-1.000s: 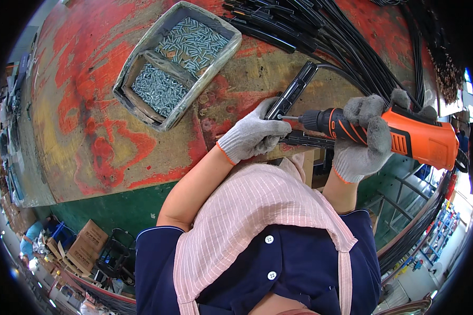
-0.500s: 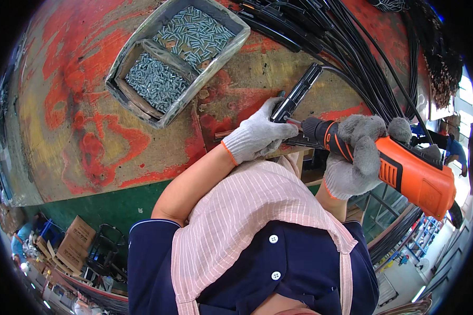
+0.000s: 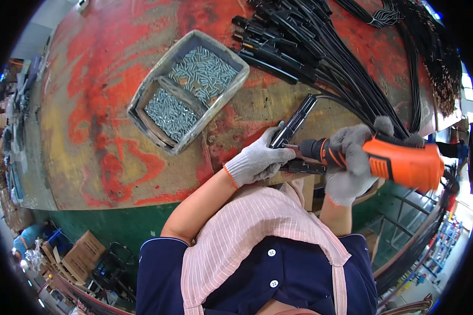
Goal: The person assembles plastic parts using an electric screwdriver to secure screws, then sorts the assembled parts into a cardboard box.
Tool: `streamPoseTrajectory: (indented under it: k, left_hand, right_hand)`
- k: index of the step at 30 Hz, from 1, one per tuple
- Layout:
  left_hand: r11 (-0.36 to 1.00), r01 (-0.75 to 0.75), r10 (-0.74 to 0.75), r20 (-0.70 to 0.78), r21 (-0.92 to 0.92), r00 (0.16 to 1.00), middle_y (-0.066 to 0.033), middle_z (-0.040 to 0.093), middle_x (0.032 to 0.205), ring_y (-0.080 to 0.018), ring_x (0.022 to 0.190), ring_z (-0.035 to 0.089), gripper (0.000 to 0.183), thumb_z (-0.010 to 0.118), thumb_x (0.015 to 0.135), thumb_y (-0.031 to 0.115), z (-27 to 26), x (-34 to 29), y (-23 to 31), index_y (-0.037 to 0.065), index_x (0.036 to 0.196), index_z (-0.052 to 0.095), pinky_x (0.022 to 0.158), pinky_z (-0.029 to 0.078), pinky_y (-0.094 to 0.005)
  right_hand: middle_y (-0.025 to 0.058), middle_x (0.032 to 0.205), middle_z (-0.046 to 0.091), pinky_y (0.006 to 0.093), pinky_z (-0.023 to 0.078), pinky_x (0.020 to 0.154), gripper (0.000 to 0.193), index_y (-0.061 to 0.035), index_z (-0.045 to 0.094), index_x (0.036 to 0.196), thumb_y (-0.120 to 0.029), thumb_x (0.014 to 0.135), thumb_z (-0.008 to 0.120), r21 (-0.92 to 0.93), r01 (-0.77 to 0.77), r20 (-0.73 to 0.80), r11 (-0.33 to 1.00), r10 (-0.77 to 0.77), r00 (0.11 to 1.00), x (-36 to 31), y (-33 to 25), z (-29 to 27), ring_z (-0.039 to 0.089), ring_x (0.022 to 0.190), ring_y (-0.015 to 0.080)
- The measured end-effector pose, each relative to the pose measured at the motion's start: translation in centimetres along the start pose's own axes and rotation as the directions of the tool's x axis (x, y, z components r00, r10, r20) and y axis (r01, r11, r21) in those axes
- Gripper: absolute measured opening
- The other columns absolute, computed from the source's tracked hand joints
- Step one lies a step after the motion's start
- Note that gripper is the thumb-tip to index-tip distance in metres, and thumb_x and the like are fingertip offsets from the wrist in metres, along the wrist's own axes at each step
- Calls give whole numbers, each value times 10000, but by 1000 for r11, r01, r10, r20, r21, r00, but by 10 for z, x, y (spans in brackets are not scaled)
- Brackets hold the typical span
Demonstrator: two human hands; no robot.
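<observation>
My left hand (image 3: pixel 257 157), in a light grey knit glove, is closed around the near end of a slim black plastic housing (image 3: pixel 295 119). A black cable leaves the housing's far end. My right hand (image 3: pixel 352 155), gloved in darker grey, grips an orange and black power screwdriver (image 3: pixel 402 164). Its bit points left and meets the housing beside my left fingertips; the exact contact and any screw there are hidden. Another black piece (image 3: pixel 305 167) lies at the table edge below the bit.
To the left stands a worn two-compartment tray (image 3: pixel 214 111) with long screws (image 3: pixel 205 73) and small screws (image 3: pixel 171 116). A bundle of black cables with housings (image 3: pixel 320 52) spreads over the far right of the red-stained table (image 3: pixel 97 163). Cardboard boxes (image 3: pixel 83 255) sit on the floor at lower left.
The whole view has shifted slightly. The screwdriver's rear end has swung up toward the table, so it lies more level. Both hands keep their grips.
</observation>
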State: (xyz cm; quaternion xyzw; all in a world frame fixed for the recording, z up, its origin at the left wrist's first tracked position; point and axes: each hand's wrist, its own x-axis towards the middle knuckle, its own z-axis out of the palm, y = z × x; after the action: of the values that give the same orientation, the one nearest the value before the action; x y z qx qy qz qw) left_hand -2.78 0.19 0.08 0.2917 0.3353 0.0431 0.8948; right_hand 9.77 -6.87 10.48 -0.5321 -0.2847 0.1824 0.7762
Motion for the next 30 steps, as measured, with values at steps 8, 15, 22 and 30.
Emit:
streamPoseTrajectory:
  k: [8,15,22,30]
  left_hand:
    - [755,-41,41,16,655,999,3,523,744,-69,494,510,737,734,835,276,48,-21,121,111,1442,351,419,394,-226]
    - [-574,-92,496,436,813,751,-113,648,868,-313,841,650,565,712,804,294,1,47,198,297,1327,499,760,518,-419]
    - [-704,119,503,374,700,779,-47,627,1192,-265,1160,553,514,668,831,222,1,94,220,355,1317,565,1004,400,-434]
    - [-766,63,597,672,639,439,-135,586,1201,-317,1145,530,592,708,787,268,15,50,179,89,1322,529,985,413,-463]
  right_hand:
    - [130,1278,550,258,429,495,863,-222,265,1523,45,776,605,475,380,95,793,-476,874,75,-63,-64,455,619,107]
    - [79,1149,596,327,522,848,714,-10,439,1391,-33,746,744,-555,187,255,811,-48,966,178,19,-182,625,1005,197]
    - [113,1324,511,449,475,974,691,-283,517,1359,-231,725,787,-898,441,404,-12,376,834,213,56,-209,563,1170,338]
    - [141,1302,548,476,397,1017,515,-200,621,1253,-326,762,716,-847,498,514,186,54,856,131,39,-180,507,1210,351]
